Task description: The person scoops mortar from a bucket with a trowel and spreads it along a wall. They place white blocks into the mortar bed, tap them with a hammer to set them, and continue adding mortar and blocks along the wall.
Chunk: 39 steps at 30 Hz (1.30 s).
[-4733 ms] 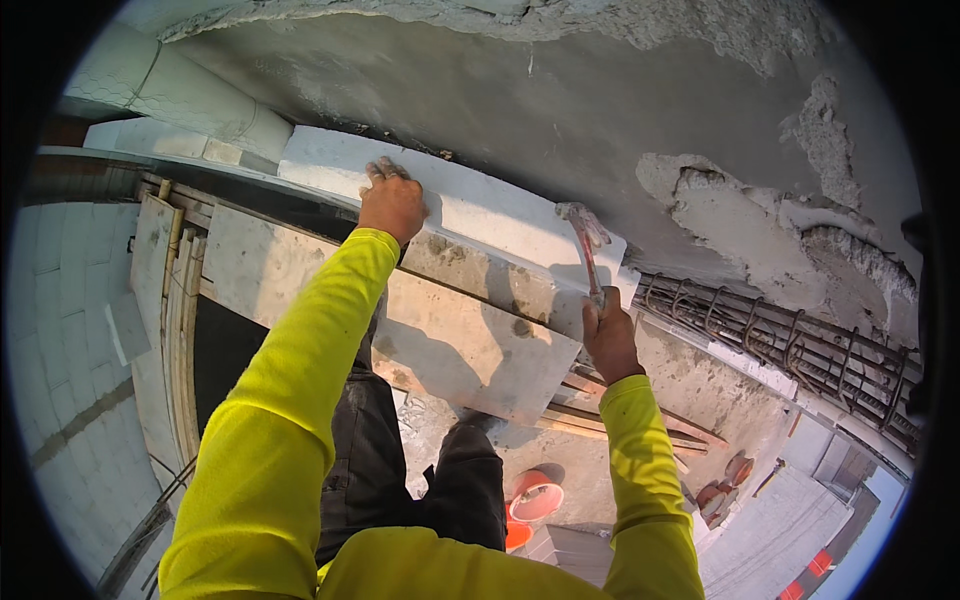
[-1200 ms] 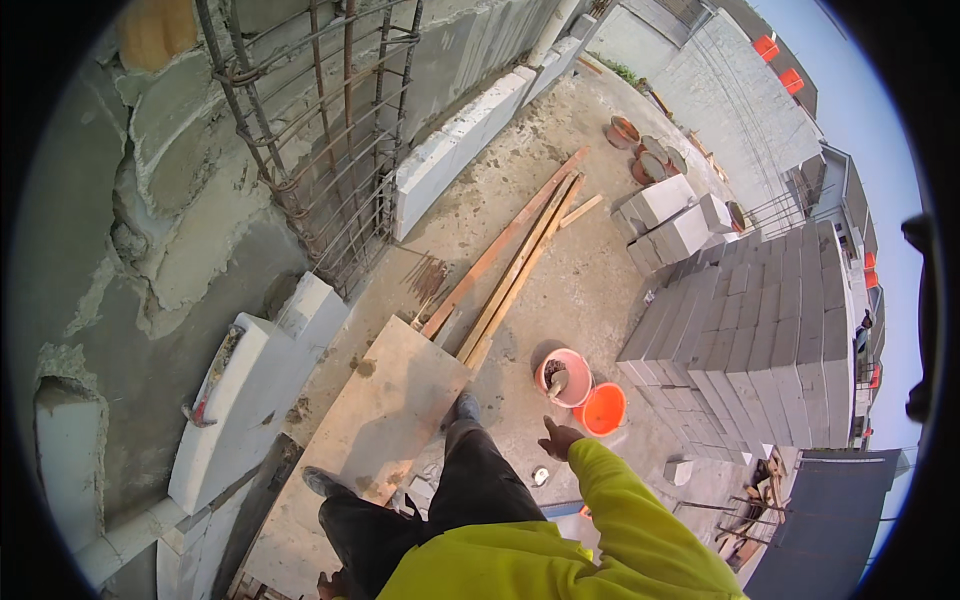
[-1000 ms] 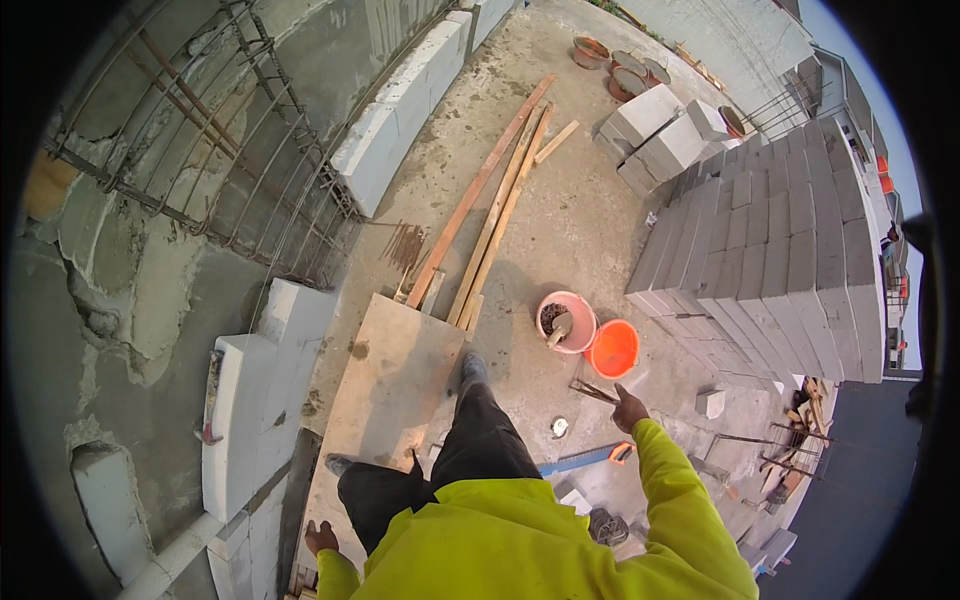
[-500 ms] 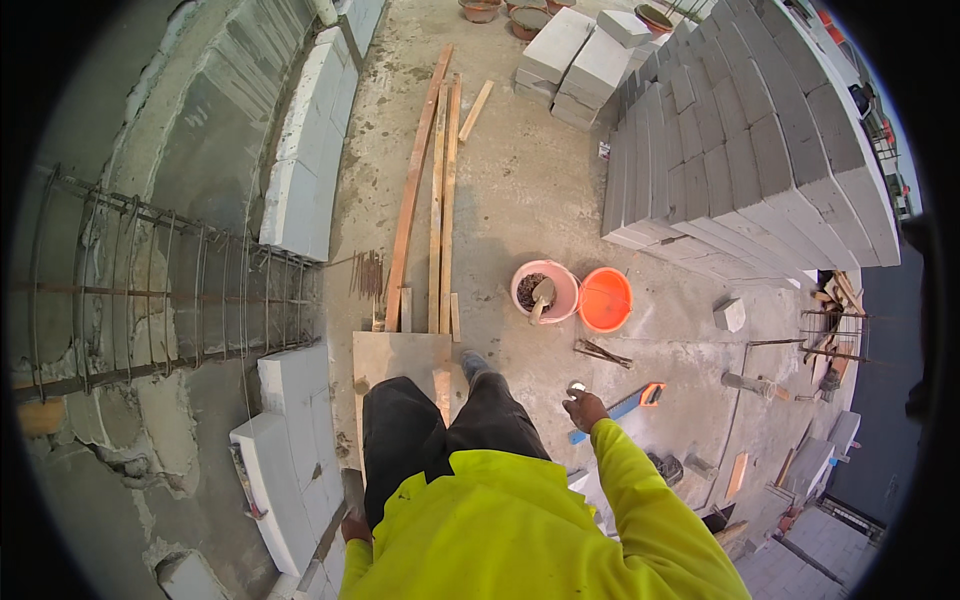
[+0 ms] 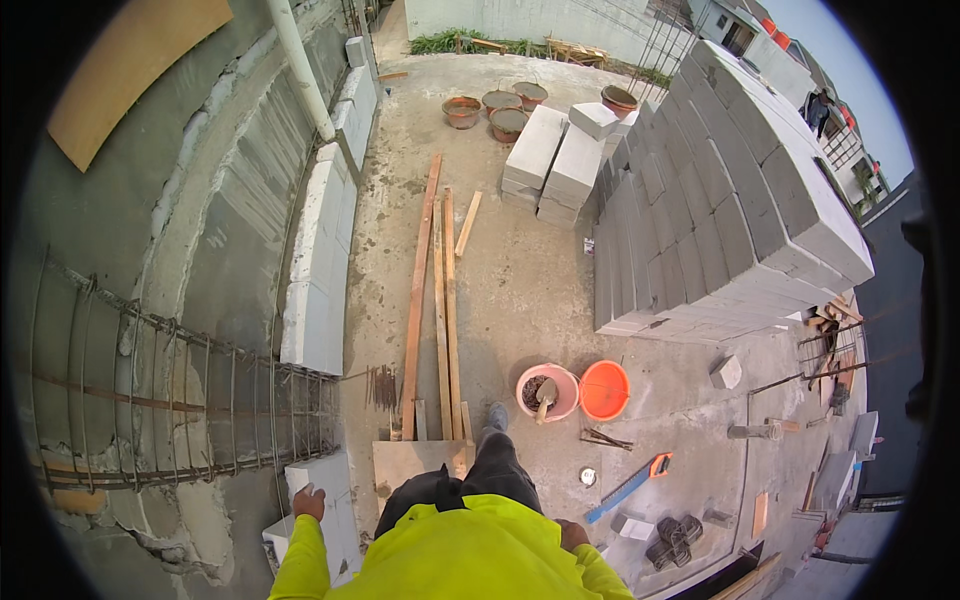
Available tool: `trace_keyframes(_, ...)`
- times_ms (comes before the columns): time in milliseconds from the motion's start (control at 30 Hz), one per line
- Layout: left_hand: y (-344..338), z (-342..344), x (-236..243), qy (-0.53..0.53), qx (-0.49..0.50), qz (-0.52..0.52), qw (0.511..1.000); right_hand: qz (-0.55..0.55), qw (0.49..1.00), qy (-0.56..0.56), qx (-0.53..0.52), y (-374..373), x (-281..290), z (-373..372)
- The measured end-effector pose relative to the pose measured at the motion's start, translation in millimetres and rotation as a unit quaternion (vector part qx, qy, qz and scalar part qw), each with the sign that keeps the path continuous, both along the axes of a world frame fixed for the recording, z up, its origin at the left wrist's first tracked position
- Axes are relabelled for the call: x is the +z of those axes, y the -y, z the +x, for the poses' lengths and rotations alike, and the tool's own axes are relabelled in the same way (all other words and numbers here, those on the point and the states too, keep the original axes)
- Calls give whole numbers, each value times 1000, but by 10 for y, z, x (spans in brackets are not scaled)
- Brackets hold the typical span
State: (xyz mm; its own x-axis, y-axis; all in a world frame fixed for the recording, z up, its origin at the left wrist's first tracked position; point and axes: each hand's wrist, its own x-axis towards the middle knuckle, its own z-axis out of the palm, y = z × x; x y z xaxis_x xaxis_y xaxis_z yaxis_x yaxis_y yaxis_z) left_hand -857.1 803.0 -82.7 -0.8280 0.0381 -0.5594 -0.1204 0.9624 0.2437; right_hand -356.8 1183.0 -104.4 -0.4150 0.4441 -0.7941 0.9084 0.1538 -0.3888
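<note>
My left hand (image 5: 309, 502) is at the low white block wall (image 5: 322, 470) on my left, over or against its top edge. Its fingers look slightly bent and apart, with nothing visible in them. My right hand (image 5: 573, 535) hangs low at my right side; its fingers are largely hidden. On the floor ahead of it lies a small round whitish object (image 5: 588, 476), too small to name. A handsaw (image 5: 629, 488) with a blue blade and orange handle lies to the right of that. Beside the saw are a small white block piece (image 5: 633, 526) and a dark bundle (image 5: 675, 541).
A pink bucket (image 5: 566, 397) holding a trowel stands beside an orange bucket (image 5: 605, 390). Long timbers (image 5: 421, 300) run ahead past a board (image 5: 400, 460). Stacked grey blocks (image 5: 700, 230) rise at right. A rebar cage (image 5: 190, 400) juts from the left wall. Mortar tubs (image 5: 503, 102) stand far off.
My view has tilted up, showing more of the far ground. My right hand has drawn back from beside the small round object to my side. My left hand has come up to the block wall.
</note>
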Motion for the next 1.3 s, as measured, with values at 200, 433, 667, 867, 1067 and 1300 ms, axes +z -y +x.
trace_keyframes(200,-1458,-502,-454,19,-55,15,998,91,973,106,181,-1317,-364,-247)
trace_keyframes(433,-3089,-415,-350,55,-87,148,984,186,967,-41,-167,-3023,-45,-792)
trace_keyframes(667,-3176,-1101,-1387,136,-280,-28,950,186,919,-174,-302,-3899,-187,-1804)
trace_keyframes(867,-4137,-2540,-1593,130,-366,-78,918,75,962,-42,-259,-4472,-831,-2509)
trace_keyframes(1067,-6121,-4000,-405,25,-127,138,982,117,990,5,-83,-5486,-533,-3816)
trace_keyframes(1300,-7266,-5063,81,24,-111,169,979,4,966,-54,-253,-6545,-115,-5398)
